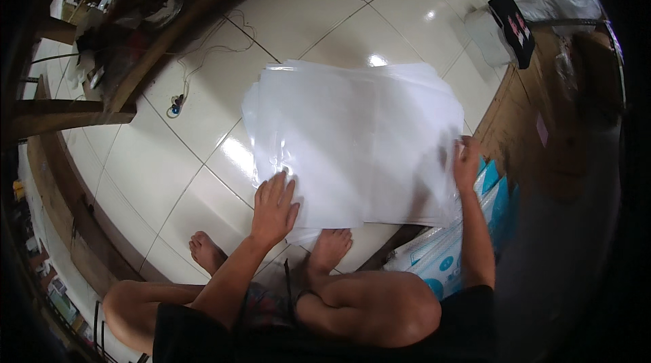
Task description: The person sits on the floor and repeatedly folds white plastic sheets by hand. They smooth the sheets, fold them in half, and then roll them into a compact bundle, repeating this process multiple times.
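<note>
A broad, loosely layered stack of white sheets lies on the tiled floor before me, its edges uneven. Glossy, film-like reflections show along its left side. My left hand is open over the stack's lower left corner, fingers spread and palm down. At the right edge of the sheets is my right hand, its fingers slightly bent and apart. I see nothing held in it, though whether its fingertips touch the edge is hard to tell.
Blue-and-white plastic packs lie beside my right forearm. A brown cardboard sheet extends at the right, near a white block with a black printed piece. Wooden beams and a thin cord are at the left. My bare foot is close to the stack.
</note>
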{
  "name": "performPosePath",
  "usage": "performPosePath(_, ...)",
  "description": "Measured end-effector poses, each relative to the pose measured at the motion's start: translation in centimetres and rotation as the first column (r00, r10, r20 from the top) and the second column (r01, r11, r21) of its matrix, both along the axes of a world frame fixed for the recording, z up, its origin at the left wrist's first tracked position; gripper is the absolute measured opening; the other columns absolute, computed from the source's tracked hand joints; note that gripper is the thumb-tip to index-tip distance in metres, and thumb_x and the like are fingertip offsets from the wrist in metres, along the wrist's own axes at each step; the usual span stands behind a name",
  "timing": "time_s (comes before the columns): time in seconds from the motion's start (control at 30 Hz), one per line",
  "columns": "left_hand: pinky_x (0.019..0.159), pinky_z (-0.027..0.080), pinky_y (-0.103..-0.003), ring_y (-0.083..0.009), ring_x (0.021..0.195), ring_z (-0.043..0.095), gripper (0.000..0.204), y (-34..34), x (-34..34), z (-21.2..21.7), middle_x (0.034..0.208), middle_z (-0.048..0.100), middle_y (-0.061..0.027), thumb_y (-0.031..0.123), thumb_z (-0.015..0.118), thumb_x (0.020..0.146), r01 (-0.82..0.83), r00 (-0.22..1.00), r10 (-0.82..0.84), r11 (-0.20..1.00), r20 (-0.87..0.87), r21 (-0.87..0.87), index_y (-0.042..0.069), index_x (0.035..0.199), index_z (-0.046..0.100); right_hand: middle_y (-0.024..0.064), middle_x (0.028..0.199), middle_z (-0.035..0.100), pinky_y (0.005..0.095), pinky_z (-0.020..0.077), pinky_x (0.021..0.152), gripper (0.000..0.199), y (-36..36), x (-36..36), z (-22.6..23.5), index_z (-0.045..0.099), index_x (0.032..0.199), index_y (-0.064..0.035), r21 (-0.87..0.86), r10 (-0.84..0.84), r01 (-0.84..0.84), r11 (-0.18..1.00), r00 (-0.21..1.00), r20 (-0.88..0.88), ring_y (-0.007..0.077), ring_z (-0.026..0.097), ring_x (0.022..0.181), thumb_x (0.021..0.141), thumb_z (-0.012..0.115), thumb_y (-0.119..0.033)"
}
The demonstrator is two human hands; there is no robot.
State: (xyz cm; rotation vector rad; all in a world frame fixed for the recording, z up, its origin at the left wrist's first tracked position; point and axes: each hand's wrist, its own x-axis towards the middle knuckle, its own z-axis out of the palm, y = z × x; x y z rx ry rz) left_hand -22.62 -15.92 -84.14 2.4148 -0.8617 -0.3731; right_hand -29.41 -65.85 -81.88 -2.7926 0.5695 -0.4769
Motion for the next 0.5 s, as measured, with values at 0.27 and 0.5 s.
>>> performPosePath(0.27,0.099,0.044,-0.043,-0.0372,0.115,0.051,0.04,0.3,3.7,-1.4,0.134,0.049,-0.0218,0.007,0.059,0.089,-0.445,0.895,0.443,0.895,-0.055,-0.021,-0.003,0.128,0.056,0.0248,0.138,0.044,0.0538,0.0269,0.112,0.08,29.7,9.4,-1.0,0.044,0.138,0.0012,0.332,0.632,-0.565,0.755,0.763,-0.136,0.0433,0.038,0.131,0.078,0.076,-0.04)
performPosePath(0.5,0.098,0.045,-0.041,-0.036,0.111,0.052,0.036,0.4,4.2,-1.3,0.127,0.051,-0.0206,0.006,0.063,0.088,-0.42,0.905,0.416,0.907,-0.084,-0.023,0.0,0.124,0.06,0.0187,0.138,0.047,0.0573,0.0218,0.115,0.052,31.6,7.9,-5.3,0.053,0.125,0.0008,0.305,0.618,-0.566,0.766,0.779,-0.107,0.0398,0.035,0.136,0.086,0.07,-0.027)
